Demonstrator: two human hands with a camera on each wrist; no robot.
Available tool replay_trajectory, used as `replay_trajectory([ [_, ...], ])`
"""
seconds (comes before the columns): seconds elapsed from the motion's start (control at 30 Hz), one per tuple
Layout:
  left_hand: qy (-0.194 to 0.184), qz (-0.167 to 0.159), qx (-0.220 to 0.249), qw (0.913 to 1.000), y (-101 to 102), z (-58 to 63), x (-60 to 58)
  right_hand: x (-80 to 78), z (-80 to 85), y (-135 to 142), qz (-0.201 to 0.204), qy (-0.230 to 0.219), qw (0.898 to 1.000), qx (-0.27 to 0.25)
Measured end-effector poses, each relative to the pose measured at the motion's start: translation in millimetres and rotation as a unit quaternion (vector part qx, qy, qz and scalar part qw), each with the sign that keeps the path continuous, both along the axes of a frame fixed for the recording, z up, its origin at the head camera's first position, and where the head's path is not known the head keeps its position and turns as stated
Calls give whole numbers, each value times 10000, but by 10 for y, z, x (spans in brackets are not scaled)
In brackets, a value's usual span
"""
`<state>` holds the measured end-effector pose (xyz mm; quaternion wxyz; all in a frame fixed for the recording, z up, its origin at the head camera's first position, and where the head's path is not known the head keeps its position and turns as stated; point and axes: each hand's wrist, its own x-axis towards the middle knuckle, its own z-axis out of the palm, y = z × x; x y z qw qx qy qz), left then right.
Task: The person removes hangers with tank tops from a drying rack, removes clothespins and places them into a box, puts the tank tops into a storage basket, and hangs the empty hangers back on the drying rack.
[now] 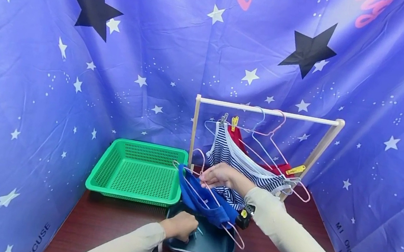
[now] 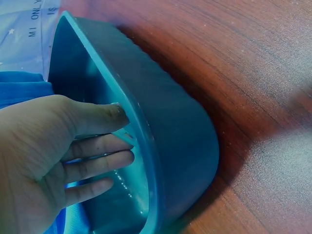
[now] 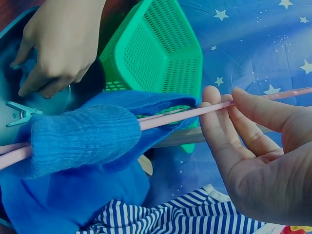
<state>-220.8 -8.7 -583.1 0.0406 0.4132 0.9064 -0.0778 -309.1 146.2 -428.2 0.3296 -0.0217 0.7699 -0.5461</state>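
My right hand (image 1: 224,175) pinches a pink hanger (image 3: 173,116) between thumb and fingers. A blue garment (image 1: 197,198) hangs on it, with a ribbed part (image 3: 90,136) wrapped round the hanger's lower wire. Below, my left hand (image 1: 181,225) reaches down into a dark teal tray (image 1: 213,248). Its thumb and fingertips pinch a small teal clothespin (image 2: 126,136), mostly hidden by the fingers. Another teal clothespin (image 3: 22,113) lies in the tray beside that hand. The garment hangs over the tray's far part and hides some of it.
A green perforated basket (image 1: 134,196) stands at the back left. Behind my right hand is a rack (image 1: 296,116) bearing a striped garment (image 1: 237,152) and a red garment (image 1: 237,137) on hangers, held by grey and yellow clothespins (image 1: 295,170). Starry cloth surrounds the table.
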Motion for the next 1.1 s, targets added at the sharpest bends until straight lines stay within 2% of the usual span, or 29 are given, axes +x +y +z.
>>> replay_trajectory([
  [0.17,66,6,31,10000,1,-8,8,-1,-4,3,-31,-18,10000,-34],
  [0.63,-127,216,-3,9997,-8,-111,4,-6,-20,21,25,-18,10000,-18],
  [0.8,-133,193,-65,9997,0,-121,3,-7,-21,25,6,-56,10000,-14],
  [1.1,109,137,24,9998,-8,-131,36,-4,-42,42,58,-74,9999,-53],
])
